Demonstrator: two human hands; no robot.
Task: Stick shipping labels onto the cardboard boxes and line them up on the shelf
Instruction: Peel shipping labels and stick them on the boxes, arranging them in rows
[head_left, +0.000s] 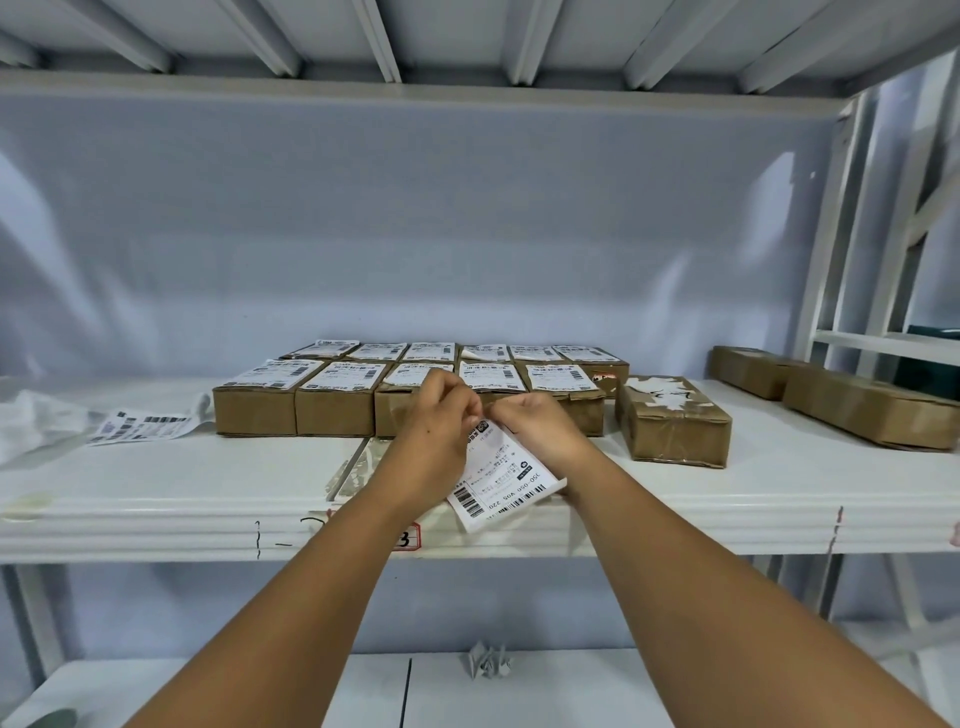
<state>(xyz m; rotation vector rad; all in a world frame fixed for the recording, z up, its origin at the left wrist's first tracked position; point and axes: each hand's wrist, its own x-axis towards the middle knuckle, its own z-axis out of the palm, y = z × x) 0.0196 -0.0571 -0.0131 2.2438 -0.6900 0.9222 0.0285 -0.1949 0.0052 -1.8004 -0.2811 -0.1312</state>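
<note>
A white shipping label (498, 480) with barcodes hangs over the shelf's front edge. My left hand (436, 423) and my right hand (537, 426) both pinch its top corner, fingertips close together. Behind them, several labelled cardboard boxes (340, 397) stand in two tidy rows on the white shelf (182, 488). To their right sits a cardboard box (675, 423) whose top carries only torn white label remains.
More loose labels (143, 426) lie at the shelf's left beside crumpled white backing (31, 423). Two long brown boxes (862, 410) rest at the far right near the shelf uprights. A crumpled paper scrap (488, 662) lies on the lower shelf.
</note>
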